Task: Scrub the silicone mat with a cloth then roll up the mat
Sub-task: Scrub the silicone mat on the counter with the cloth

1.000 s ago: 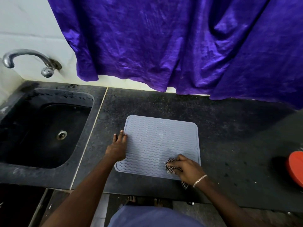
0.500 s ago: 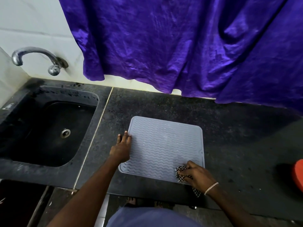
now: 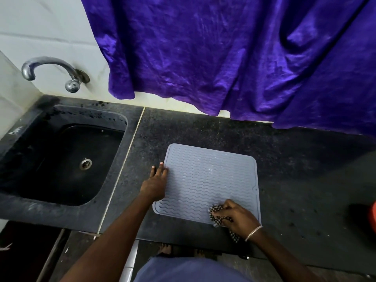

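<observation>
A grey silicone mat point(image 3: 209, 180) with wavy ridges lies flat on the dark countertop point(image 3: 295, 180). My left hand point(image 3: 155, 183) presses on the mat's left edge with straight fingers. My right hand point(image 3: 237, 217) grips a bunched black-and-white checked cloth point(image 3: 215, 213) against the mat's near right corner. Part of the cloth sticks out under my wrist.
A black sink point(image 3: 67, 159) with a metal tap point(image 3: 50, 70) sits to the left. A purple curtain point(image 3: 234, 58) hangs over the back of the counter. A red object point(image 3: 374, 218) shows at the right edge. The counter's front edge runs just below the mat.
My right hand with the cloth slid rightward along the mat's near edge, then drew back slightly left at the near right corner. My left hand stays on the left edge. The view shifted.
</observation>
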`<state>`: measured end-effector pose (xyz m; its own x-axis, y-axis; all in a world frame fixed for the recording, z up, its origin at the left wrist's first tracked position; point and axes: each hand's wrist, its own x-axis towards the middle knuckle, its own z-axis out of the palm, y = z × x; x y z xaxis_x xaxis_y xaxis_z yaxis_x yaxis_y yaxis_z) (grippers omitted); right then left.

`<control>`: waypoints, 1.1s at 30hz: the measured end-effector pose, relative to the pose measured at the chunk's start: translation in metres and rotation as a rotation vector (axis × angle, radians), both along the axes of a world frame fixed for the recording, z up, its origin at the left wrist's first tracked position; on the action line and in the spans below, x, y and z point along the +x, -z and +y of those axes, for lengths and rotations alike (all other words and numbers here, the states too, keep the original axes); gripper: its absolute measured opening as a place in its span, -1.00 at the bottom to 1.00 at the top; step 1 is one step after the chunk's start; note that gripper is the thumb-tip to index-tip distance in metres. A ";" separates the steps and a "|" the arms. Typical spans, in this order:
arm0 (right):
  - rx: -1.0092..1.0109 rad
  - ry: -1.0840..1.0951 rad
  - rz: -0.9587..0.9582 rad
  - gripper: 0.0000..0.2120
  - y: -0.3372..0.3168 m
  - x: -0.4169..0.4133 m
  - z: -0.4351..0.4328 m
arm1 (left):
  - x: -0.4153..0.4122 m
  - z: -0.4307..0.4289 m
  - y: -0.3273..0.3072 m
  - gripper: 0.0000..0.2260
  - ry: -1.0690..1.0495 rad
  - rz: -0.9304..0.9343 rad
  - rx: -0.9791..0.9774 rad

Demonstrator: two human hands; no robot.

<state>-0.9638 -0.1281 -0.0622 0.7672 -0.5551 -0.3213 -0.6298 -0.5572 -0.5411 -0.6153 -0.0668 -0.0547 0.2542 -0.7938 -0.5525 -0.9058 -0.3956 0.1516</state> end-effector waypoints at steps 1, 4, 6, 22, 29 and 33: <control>-0.004 0.004 0.018 -0.66 -0.001 -0.007 -0.004 | 0.000 0.000 0.001 -0.11 0.002 -0.002 -0.001; -0.035 0.000 0.051 -0.67 -0.003 -0.012 -0.011 | 0.001 0.000 0.001 -0.08 0.005 -0.008 -0.001; -0.009 0.015 0.022 -0.69 -0.006 0.000 -0.011 | 0.001 0.000 0.001 -0.08 0.004 -0.005 0.000; -0.028 -0.041 0.028 -0.68 -0.007 0.022 0.003 | 0.004 0.000 0.001 -0.06 0.013 0.002 0.019; -0.047 -0.092 -0.024 -0.66 -0.018 0.053 0.001 | 0.005 0.000 0.000 -0.07 0.018 -0.003 0.009; -0.076 -0.102 -0.061 -0.72 -0.015 0.096 0.014 | 0.009 0.000 -0.001 -0.12 0.039 0.014 0.011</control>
<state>-0.8679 -0.1136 -0.0472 0.8377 -0.4939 -0.2328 -0.5351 -0.6575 -0.5304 -0.6064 -0.0664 -0.0534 0.2156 -0.7965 -0.5649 -0.9182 -0.3622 0.1602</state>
